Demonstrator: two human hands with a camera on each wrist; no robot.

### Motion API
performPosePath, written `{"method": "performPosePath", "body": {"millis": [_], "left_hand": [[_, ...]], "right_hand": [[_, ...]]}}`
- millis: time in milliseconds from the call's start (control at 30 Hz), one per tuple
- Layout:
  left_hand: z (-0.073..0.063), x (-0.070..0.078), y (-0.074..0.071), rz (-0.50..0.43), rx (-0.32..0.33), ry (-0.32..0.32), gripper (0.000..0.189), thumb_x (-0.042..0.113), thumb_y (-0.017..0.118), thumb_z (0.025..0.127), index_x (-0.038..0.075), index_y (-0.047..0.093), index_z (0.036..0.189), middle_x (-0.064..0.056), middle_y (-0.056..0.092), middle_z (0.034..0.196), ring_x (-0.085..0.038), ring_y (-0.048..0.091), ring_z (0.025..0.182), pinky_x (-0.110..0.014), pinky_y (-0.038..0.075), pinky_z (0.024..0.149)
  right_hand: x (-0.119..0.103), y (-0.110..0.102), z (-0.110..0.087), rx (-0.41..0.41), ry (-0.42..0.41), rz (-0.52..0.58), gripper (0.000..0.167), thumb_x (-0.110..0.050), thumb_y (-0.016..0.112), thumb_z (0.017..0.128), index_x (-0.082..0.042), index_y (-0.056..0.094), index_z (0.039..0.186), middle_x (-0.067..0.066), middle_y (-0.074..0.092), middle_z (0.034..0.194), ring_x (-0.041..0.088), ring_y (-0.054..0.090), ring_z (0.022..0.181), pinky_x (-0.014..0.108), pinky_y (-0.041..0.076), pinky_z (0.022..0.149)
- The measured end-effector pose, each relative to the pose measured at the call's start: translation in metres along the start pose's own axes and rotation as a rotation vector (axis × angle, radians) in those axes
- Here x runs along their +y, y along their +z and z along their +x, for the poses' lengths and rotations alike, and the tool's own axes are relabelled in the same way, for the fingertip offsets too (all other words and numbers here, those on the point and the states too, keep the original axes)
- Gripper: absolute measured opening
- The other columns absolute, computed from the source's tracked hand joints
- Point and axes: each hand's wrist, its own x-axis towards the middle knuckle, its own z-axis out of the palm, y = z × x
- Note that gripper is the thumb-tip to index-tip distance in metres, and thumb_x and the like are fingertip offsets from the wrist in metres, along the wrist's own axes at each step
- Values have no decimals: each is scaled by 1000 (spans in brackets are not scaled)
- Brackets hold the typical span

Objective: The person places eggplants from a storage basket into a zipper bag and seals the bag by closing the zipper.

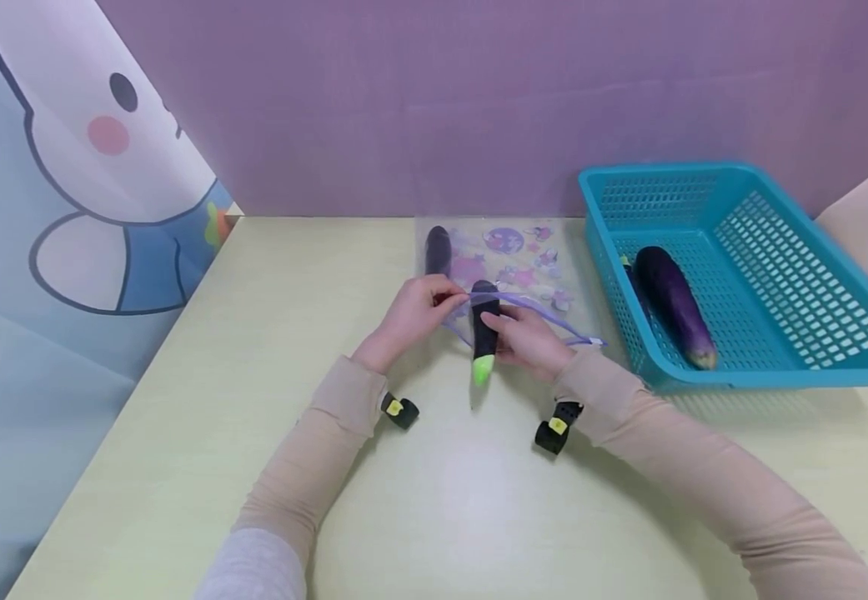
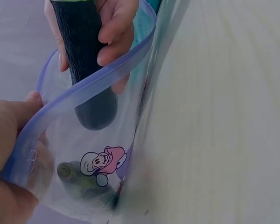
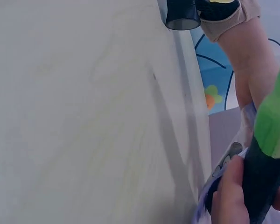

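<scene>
My left hand (image 1: 417, 312) pinches the purple-edged mouth of a clear printed zip bag (image 1: 579, 275), which lies on the table. The right hand (image 1: 533, 340) grips a long dark vegetable (image 1: 485, 333) with a bright green end, its fingers and thumb on either side. In the left wrist view the vegetable's rounded dark end (image 2: 97, 112) is inside the bag's open mouth, green end outside. Another dark vegetable (image 1: 439, 250) lies in the bag on its left side; its stem end (image 2: 65, 170) shows through the plastic.
A teal plastic basket (image 1: 704, 379) stands right of the bag. In it lie a purple eggplant (image 1: 675, 304) and a slimmer dark vegetable (image 1: 636, 287), partly hidden by the basket wall. Behind the table (image 1: 434, 500) hangs a purple backdrop (image 1: 479, 108); a cartoon cloth (image 1: 88, 375) covers the left.
</scene>
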Motion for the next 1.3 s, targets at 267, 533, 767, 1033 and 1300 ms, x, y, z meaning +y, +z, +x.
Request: {"method": "performPosePath", "body": {"millis": [267,533,767,1033,1300], "left_hand": [[0,0,0,14,21,22,14,12,64,90,1,73,93,-8,63,77,-14,50,66,-21,41,60],[-1,0,0,15,19,31,14,11,64,90,1,73,92,-8,62,75,-13,48,64,-20,40,59],[-1,2,1,4,27,58,14,11,65,89,0,73,92,-8,62,75,-13,49,64,-21,41,59],[-1,3,1,4,22,78,14,10,65,89,0,73,93,-9,61,75,-13,48,64,-20,40,59],[-2,8,0,-9,-2,47,14,11,65,89,1,72,95,-8,61,76,-12,48,63,-19,41,57]], "right_hand": [[6,-2,5,-2,21,85,55,-22,41,102,5,22,146,27,42,138,16,59,94,23,52,78],[6,-6,19,49,32,240,51,-22,37,103,-1,23,147,20,41,139,10,54,90,18,49,72],[2,-7,34,117,-15,396,32,-21,37,103,0,46,126,7,57,100,8,58,78,29,47,95],[-10,-6,51,170,23,562,43,-26,40,101,-3,38,138,9,65,97,14,65,83,28,44,97],[-16,4,52,56,-48,610,53,-26,37,102,-3,24,147,18,30,151,24,39,135,26,38,104]]}}
